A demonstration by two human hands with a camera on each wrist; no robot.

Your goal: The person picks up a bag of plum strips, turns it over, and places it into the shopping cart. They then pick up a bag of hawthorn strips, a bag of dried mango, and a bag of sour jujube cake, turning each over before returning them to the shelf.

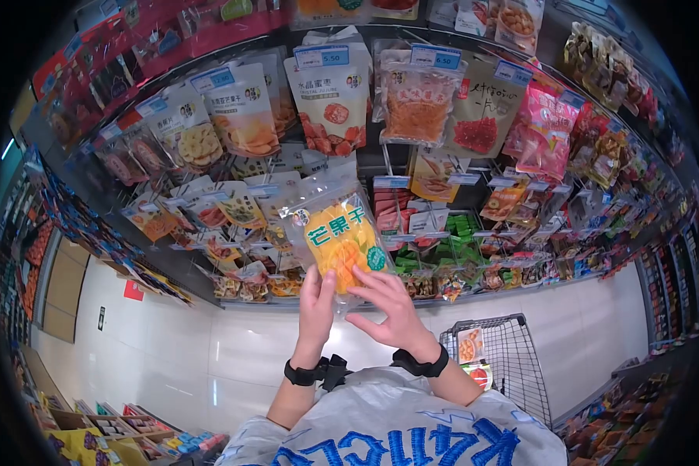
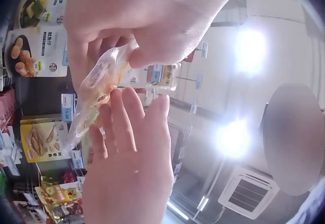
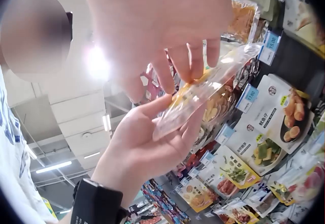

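Note:
A clear-sided pouch of dried mango (image 1: 338, 233), yellow with green lettering, is held up in front of the shelves. My left hand (image 1: 316, 307) grips its lower left edge, thumb on the front and fingers behind, as the right wrist view also shows. The fingers of my right hand (image 1: 388, 311) are extended and touch the lower front of the pouch. From the side, in the left wrist view, the pouch (image 2: 94, 89) looks thin and slanted, between the left hand (image 2: 137, 21) above and the spread right hand (image 2: 132, 168) below.
Hanging snack pouches fill the rack ahead, among them a white jujube pouch (image 1: 330, 97) and a pink bag (image 1: 542, 128), with blue price tags. A wire shopping cart (image 1: 520, 365) holding a couple of packets stands at right. Pale tiled floor (image 1: 179, 342) lies below.

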